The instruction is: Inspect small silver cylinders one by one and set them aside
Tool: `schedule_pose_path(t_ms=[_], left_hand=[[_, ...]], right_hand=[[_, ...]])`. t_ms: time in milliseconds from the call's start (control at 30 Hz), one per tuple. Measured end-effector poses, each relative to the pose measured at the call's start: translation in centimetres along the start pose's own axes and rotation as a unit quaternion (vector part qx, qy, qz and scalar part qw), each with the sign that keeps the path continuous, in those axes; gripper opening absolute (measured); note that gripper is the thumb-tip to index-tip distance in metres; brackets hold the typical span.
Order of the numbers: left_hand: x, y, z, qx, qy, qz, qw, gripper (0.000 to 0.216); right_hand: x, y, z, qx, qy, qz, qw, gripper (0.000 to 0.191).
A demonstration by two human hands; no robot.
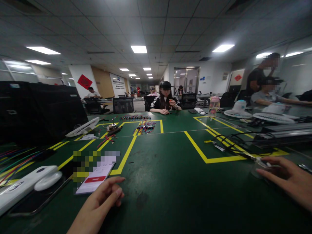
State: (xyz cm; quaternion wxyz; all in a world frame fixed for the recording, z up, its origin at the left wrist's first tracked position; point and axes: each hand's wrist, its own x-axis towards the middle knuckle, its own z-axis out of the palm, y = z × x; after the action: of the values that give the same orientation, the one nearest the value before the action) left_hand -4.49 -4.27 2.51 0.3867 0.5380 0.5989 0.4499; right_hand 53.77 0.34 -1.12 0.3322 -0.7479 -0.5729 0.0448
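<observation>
My left hand [105,197] hovers over the near side of the green table, its fingers loosely bent and apart with nothing in them. Just beyond it lies a phone [97,177] with a lit screen showing a red bar. At the right, my right hand [289,180] has its thumb and fingers around a small clear container [255,169]. Something shiny shows at the container's top, too small to make out. Part of the container is hidden behind the fingers.
Yellow tape [195,146] marks out areas on the green table [161,195]. Bundled small wires [146,127] lie farther back. Black cables [231,146] run near my right hand. White fans [237,110] stand at right, a white device [29,185] at left. A person [165,102] sits opposite.
</observation>
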Motion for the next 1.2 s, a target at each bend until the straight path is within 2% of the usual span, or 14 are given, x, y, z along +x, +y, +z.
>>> schedule_pose_path(t_ms=[67, 167, 267, 367, 467, 567, 700, 800, 900, 967, 1067, 1200], left_hand=[[0.1, 0.1, 0.2, -0.002, 0.005, 0.001, 1.000, 0.036], [0.2, 0.0, 0.3, -0.015, 0.010, 0.004, 1.000, 0.035], [0.3, -0.4, 0.2, -0.026, -0.002, 0.017, 1.000, 0.031], [0.4, -0.6, 0.0, -0.021, -0.004, 0.024, 0.999, 0.029], [0.3, -0.5, 0.0, -0.012, -0.007, 0.024, 1.000, 0.028], [0.2, -0.5, -0.2, -0.001, -0.016, 0.019, 1.000, 0.025], [0.1, -0.7, -0.2, 0.050, -0.032, 0.022, 0.998, 0.021], [-0.1, -0.2, 0.9, 0.117, -0.062, 0.049, 0.990, 0.018], [-0.5, 1.2, 3.5, 0.145, -0.077, 0.096, 0.982, 0.017], [-0.9, 2.4, 5.8, 0.123, -0.085, 0.134, 0.980, 0.019], [-1.2, 4.0, 9.1, 0.104, -0.120, 0.190, 0.969, 0.021], [-1.1, 5.1, 11.6, 0.089, -0.112, 0.235, 0.961, 0.010]], right_hand=[[-0.9, -2.0, 0.6, 0.013, 0.033, -0.021, 0.999, 0.069], [-2.8, -6.6, 2.2, 0.044, 0.033, -0.124, 0.991, 0.062], [-5.2, -11.8, 4.3, 0.071, -0.020, -0.230, 0.970, 0.048], [-7.6, -17.0, 6.3, 0.128, -0.082, -0.305, 0.940, 0.035], [-9.8, -21.2, 7.9, 0.199, -0.151, -0.350, 0.903, 0.031], [-11.1, -23.8, 8.6, 0.241, -0.202, -0.358, 0.879, 0.033], [-11.7, -25.3, 8.5, 0.254, -0.272, -0.330, 0.868, 0.035], [-11.8, -25.6, 8.5, 0.258, -0.284, -0.263, 0.885, 0.048], [-11.6, -25.7, 8.7, 0.256, -0.314, -0.209, 0.890, 0.055], [-11.4, -25.7, 8.8, 0.249, -0.339, -0.218, 0.880, 0.046], [-11.2, -25.5, 8.9, 0.254, -0.340, -0.249, 0.871, 0.039], [-11.1, -25.5, 8.9, 0.261, -0.342, -0.269, 0.862, 0.038]])
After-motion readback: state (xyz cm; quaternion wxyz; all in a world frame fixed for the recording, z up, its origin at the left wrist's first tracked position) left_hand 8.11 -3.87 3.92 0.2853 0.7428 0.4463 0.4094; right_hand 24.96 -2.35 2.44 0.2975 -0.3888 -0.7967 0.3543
